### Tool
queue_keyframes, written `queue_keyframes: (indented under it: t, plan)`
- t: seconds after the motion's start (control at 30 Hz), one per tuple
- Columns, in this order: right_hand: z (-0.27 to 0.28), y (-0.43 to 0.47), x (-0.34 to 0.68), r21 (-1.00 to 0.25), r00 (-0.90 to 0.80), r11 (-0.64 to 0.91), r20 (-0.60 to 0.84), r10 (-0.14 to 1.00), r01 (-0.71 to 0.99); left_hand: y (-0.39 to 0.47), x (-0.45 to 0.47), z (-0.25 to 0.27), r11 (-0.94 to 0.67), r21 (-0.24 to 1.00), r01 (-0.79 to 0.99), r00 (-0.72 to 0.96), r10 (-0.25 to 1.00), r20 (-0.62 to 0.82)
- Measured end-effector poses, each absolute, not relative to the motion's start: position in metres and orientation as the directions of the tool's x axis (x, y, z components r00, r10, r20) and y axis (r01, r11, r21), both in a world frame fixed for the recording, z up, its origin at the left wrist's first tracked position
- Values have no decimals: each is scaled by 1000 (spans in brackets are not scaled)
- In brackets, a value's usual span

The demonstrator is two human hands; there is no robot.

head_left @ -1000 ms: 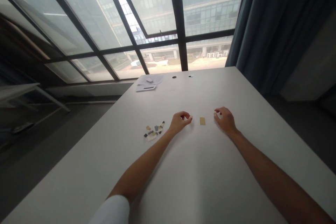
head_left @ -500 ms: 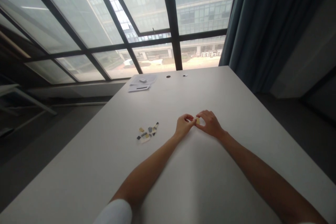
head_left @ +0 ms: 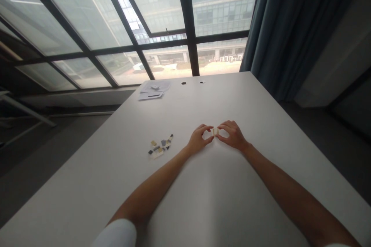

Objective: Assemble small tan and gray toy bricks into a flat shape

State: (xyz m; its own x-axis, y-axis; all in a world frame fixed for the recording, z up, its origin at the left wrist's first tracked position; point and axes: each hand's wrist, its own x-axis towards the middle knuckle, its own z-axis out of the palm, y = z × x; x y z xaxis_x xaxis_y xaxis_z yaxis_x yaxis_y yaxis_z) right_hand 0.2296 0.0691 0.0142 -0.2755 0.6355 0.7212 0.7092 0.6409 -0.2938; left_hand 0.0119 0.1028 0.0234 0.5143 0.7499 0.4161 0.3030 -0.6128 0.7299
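Evidently for steadiness, the left hand [head_left: 199, 139] and right hand [head_left: 232, 136] pinch a small yellowish block [head_left: 215, 131] from opposite sides, the fingers [head_left: 208, 127] of each closed on its near edge, just above or on the tabletop [head_left: 185, 197]. Loose pieces [head_left: 160, 147] lie off to the left, probably to leave both hands room. A second ago the hands were apart, with the block lying untouched between them.

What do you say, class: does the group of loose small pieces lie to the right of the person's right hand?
No, the loose small pieces lie on the table, left of both left hand and right hand.
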Motion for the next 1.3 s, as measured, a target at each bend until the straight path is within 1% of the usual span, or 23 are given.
queue_keyframes:
  t: [0.1,0.23,0.63,0.93,1.3]
  plan:
    - [13,69,228,-313,-299,647,692,657,695,102,7,21,-674,664,324,536,709,458]
    - [12,69,227,-326,-316,644,665,677,693,101,8,15,-683,645,343,516,711,478]
    - [17,66,226,-308,-395,686,635,664,659,101,3,14,-710,624,328,532,684,499]
    - [18,65,225,-308,-404,690,629,664,655,98,2,13,-703,627,336,543,688,481]
    - [17,65,226,-302,-418,693,620,664,654,98,3,13,-700,647,302,553,682,479]
